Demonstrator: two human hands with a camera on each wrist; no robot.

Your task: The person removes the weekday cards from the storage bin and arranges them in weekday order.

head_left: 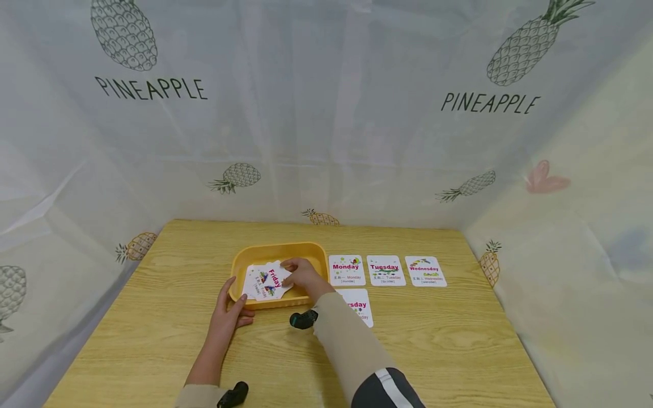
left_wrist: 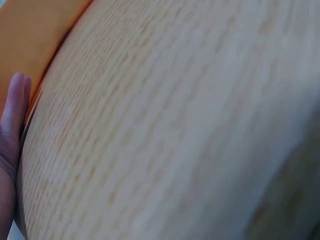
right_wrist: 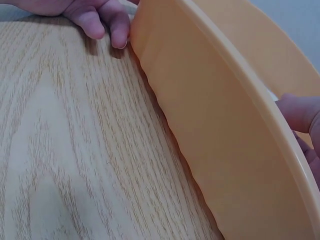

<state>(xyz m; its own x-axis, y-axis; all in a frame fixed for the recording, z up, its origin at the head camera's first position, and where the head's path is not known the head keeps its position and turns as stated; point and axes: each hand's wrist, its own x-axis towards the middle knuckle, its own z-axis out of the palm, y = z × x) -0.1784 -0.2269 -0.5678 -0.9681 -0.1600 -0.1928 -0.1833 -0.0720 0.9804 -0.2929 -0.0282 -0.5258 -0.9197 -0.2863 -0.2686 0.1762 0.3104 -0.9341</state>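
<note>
A yellow tray [head_left: 278,249] stands on the table, holding a small pile of white cards. On top lies a tilted Friday card [head_left: 265,281]. My right hand [head_left: 304,276] reaches over the tray's front right side and pinches the edge of this card between thumb and fingers. The wrist view on that side shows the thumb [right_wrist: 300,112] beyond the tray wall, most of the card hidden. With my left hand [head_left: 229,314] I grip the tray's front left corner; its fingers [right_wrist: 117,30] bend near the front wall, low over the wood.
Right of the tray, Monday [head_left: 347,270], Tuesday [head_left: 386,270] and Wednesday [head_left: 425,271] cards lie in a row. A card ending in "rsday" [head_left: 360,309] lies below Monday, partly hidden by my right sleeve. Pineapple-print sheeting [head_left: 326,113] borders the wooden table [head_left: 459,340].
</note>
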